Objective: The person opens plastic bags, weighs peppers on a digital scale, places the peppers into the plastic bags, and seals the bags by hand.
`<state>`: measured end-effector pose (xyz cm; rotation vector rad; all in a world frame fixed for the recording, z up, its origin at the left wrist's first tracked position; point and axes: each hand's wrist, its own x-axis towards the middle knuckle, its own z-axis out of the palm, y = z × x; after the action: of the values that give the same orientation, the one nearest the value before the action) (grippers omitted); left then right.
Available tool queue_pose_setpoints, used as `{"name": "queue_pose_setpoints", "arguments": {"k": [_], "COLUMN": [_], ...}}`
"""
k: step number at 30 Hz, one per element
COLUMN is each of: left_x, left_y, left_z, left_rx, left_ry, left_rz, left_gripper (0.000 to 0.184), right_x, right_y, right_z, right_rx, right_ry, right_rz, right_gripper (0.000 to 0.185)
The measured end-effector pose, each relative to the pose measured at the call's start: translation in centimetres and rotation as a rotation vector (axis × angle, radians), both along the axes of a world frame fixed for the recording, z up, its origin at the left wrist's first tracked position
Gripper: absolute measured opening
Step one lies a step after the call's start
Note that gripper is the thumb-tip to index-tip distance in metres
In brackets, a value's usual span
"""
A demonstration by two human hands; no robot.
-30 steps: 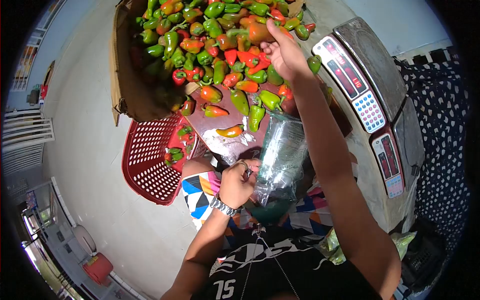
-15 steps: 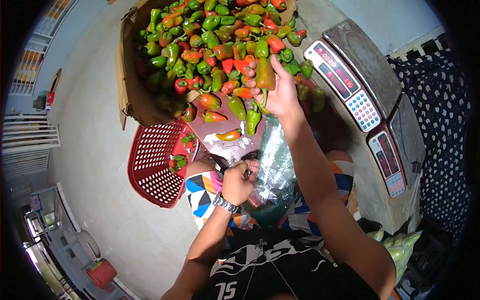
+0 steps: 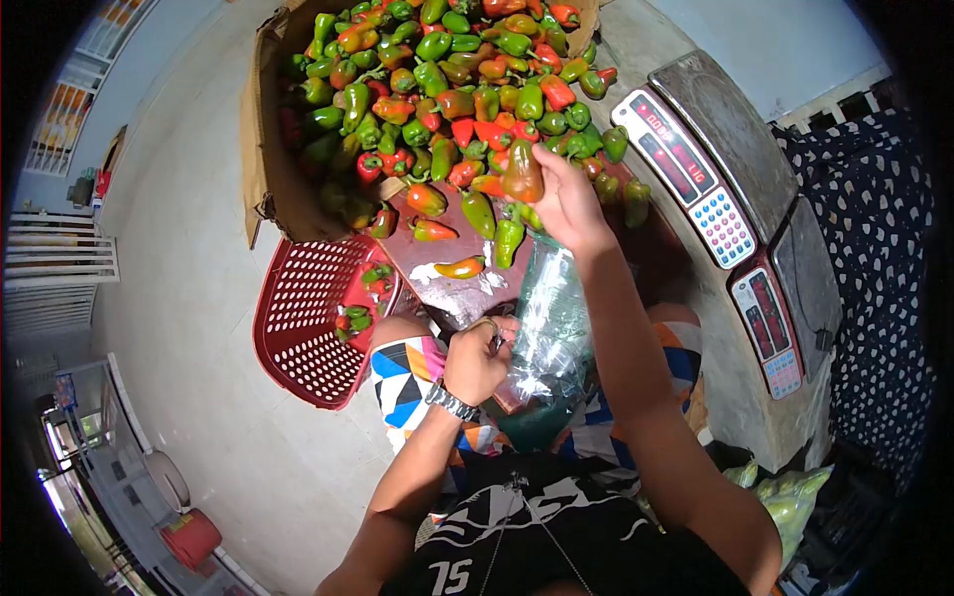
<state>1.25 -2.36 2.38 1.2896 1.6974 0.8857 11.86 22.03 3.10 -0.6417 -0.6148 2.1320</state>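
Note:
My right hand (image 3: 568,199) is closed on a red-green bell pepper (image 3: 523,174), held over the near edge of the pepper pile (image 3: 437,109). My left hand (image 3: 477,366) is lower, closed beside a clear plastic bag (image 3: 552,308) that lies across my lap. A small looped, metallic-looking thing (image 3: 488,325) shows at its fingers; I cannot make out what it is. Between the hands and the pile, several loose peppers lie on a reddish-brown surface (image 3: 437,214), among them an orange one (image 3: 460,268) and a green one (image 3: 508,243).
The pile spills from an open cardboard box (image 3: 260,149). At left stands a red perforated basket (image 3: 298,338) with a few peppers inside. Two digital scales (image 3: 686,164) (image 3: 767,328) are at right, near a dark spotted cloth (image 3: 884,268). A filled plastic bag (image 3: 790,507) is at lower right.
My right hand has moved slightly down and tipped the pepper in its fingers, so its long stem no longer shows below. My left hand stays almost where it was.

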Motion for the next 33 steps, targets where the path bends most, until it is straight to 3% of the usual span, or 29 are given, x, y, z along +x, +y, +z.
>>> {"name": "queue_pose_setpoints", "arguments": {"k": [6,10,13,16,20,23,26,28,30,32,33], "left_x": [-0.1,0.4,0.1,0.1,0.0,-0.2,-0.6,-0.9,-1.1,-1.4,-1.5], "left_y": [0.1,0.1,0.2,0.1,0.0,0.0,-0.6,-0.6,-0.7,-0.6,-0.8], "left_z": [0.2,0.0,0.4,0.4,0.6,0.6,-0.2,0.2,0.6,0.7,-0.5], "left_rx": [-0.01,0.042,-0.002,-0.003,0.001,0.015,0.03,0.03,0.009,-0.028,0.072], "left_ry": [-0.003,-0.01,0.01,-0.004,-0.038,-0.037,-0.033,-0.071,-0.088,-0.09,-0.081], "left_rz": [-0.025,-0.011,-0.034,-0.037,-0.029,-0.013,-0.024,-0.014,-0.006,0.004,-0.012], "left_gripper": [0.03,0.03,0.03,0.029,0.026,0.025,0.029,0.026,0.025,0.025,0.025], "right_x": [4.2,4.8,6.0,7.8,10.3,9.7,7.3,4.4,0.5,-5.9,-8.4], "right_y": [-1.4,-2.0,-1.4,-3.6,-3.6,-3.7,-0.5,2.4,5.6,9.2,10.8], "right_z": [-2.7,-3.6,-3.9,-4.0,-6.5,-6.1,-4.1,-3.7,-1.6,0.5,0.3], "right_rx": [0.123,0.093,0.324,1.157,1.037,1.057,1.107,1.324,1.204,1.162,1.166], "right_ry": [-0.345,-0.429,-0.946,-1.697,-1.921,-1.971,-1.772,-1.531,-1.406,-1.201,-1.222], "right_rz": [0.003,-0.052,0.032,-0.461,-0.346,-0.387,-0.314,-0.527,-0.374,-0.27,-0.251], "right_gripper": [0.022,0.031,0.041,0.043,0.033,0.023,0.019,0.017,0.015,0.025,0.03]}}
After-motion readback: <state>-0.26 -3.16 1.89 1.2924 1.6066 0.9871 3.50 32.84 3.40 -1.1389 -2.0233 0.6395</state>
